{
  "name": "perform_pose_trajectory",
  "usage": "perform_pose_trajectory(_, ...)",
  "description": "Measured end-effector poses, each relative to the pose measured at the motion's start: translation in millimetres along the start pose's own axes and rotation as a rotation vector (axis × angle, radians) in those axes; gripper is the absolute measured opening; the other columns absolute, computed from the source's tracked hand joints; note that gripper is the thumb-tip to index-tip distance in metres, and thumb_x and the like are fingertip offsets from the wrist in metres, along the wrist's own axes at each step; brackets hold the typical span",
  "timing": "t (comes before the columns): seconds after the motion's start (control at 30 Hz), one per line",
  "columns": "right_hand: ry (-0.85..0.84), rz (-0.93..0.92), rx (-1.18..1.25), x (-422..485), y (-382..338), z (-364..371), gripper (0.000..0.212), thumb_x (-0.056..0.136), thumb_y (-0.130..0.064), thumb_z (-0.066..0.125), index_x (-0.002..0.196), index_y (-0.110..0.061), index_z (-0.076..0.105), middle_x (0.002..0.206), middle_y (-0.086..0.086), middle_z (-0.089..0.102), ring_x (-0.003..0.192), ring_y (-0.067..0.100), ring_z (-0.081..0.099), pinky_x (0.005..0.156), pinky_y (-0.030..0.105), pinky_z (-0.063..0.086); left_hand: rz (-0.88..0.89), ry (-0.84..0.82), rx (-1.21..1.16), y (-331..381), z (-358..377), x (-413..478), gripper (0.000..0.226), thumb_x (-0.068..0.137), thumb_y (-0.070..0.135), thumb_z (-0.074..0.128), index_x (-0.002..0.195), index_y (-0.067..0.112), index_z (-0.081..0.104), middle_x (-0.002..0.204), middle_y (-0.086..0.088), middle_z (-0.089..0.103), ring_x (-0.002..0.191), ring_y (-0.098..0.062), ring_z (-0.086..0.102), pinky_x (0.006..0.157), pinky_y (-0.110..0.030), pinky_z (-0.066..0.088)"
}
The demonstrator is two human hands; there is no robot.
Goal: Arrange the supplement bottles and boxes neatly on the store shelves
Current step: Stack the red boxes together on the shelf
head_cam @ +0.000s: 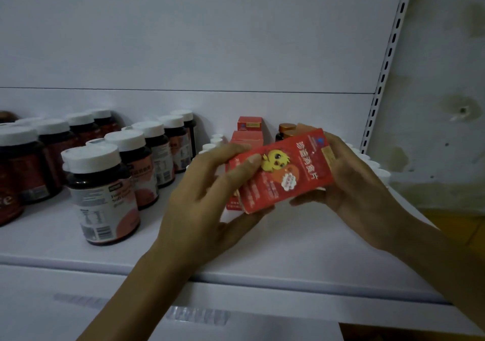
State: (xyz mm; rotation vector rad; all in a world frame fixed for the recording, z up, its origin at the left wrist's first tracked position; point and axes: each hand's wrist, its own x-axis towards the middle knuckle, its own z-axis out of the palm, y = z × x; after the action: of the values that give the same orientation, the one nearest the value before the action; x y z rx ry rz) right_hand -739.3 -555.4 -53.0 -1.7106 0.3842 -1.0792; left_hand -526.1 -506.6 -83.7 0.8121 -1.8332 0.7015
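One red box printed with a yellow cartoon chick is held in the air above the white shelf, right of centre, clear of the shelf surface. It sits tilted, with its right end higher and farther from the camera. The left hand grips the lower left end, thumb pressed on the printed face beside the chick and fingers curled under the bottom edge. The right hand grips the upper right end, fingers wrapped round the far side and thumb beneath the lower edge. Behind the held box, more red boxes stand toward the back panel, and one further red carton shows low behind the left hand. An amber bottle with a gold cap stands just right of those boxes. On the left, dark bottles with white caps stand in rows running from near to far. Small white caps line the far right of the shelf, partly hidden by the right hand. A slotted upright borders the shelf on the right, with a stained wall beyond it.
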Motion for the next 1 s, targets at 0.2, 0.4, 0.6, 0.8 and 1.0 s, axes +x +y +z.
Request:
perform_pose_trajectory(0.2, 0.131, -0.074, 0.027, 17.1, -26.8, -8.5, 0.07, 0.056, -0.038, 0.085, 0.117, -0.023, 0.053, 0.098, -0.005, 0.072, 0.091, 0.012, 0.069, 0.069, 0.022, 0.056, -0.191, -0.042, 0.022, -2.0, 4.0, 2.1, 0.082, 0.081, 0.054, 0.062, 0.145, 0.019, 0.024, 0.147, -0.003, 0.031, 0.134, -0.016, 0.034, 0.102, -0.036, 0.042)
perform_pose_trajectory(0.4, 0.266, -0.154, -0.45, 102.4, -65.1, -22.8, 0.052, 0.08, -0.011, 0.074, 0.127, -0.016, 0.05, 0.11, -0.001, 0.054, 0.098, 0.014, 0.063, 0.071, 0.023, 0.058, -0.282, -0.376, 0.268, -11.0, 18.7, -1.8, 0.075, 0.087, 0.062, 0.037, 0.148, 0.02, 0.027, 0.155, -0.002, 0.027, 0.143, -0.02, 0.02, 0.112, -0.042, 0.021)
perform_pose_trajectory(0.6, 0.115, -0.02, -0.749, 164.3, -47.3, -21.6, 0.058, 0.077, -0.017, 0.078, 0.129, -0.02, 0.051, 0.114, -0.003, 0.053, 0.092, 0.011, 0.06, 0.077, 0.028, 0.058, -0.28, -0.394, 0.247, -14.3, 19.2, -2.9, 0.071, 0.086, 0.054, 0.043, 0.146, 0.018, 0.031, 0.151, -0.004, 0.034, 0.139, -0.025, 0.031, 0.11, -0.04, 0.03)
perform_pose_trajectory(0.8, -0.04, 0.127, -0.903, 181.3, -22.8, -20.0, 0.06, 0.077, -0.026, 0.079, 0.13, -0.02, 0.052, 0.121, 0.002, 0.055, 0.101, 0.019, 0.06, 0.075, 0.03, 0.057, -0.256, -0.383, 0.194, -17.0, 19.4, -3.9, 0.066, 0.086, 0.042, 0.043, 0.145, 0.014, 0.034, 0.151, -0.006, 0.034, 0.139, -0.026, 0.031, 0.11, -0.043, 0.034)
perform_pose_trajectory(1.0, -0.082, 0.292, -0.862, 179.0, 8.0, -14.8, 0.044, 0.082, -0.03, 0.074, 0.121, -0.019, 0.056, 0.116, 0.007, 0.059, 0.097, 0.024, 0.064, 0.077, 0.034, 0.057, -0.264, -0.367, 0.163, -21.1, 21.3, -4.1, 0.067, 0.085, 0.041, 0.048, 0.145, 0.017, 0.034, 0.151, -0.004, 0.033, 0.139, -0.023, 0.03, 0.111, -0.037, 0.03)
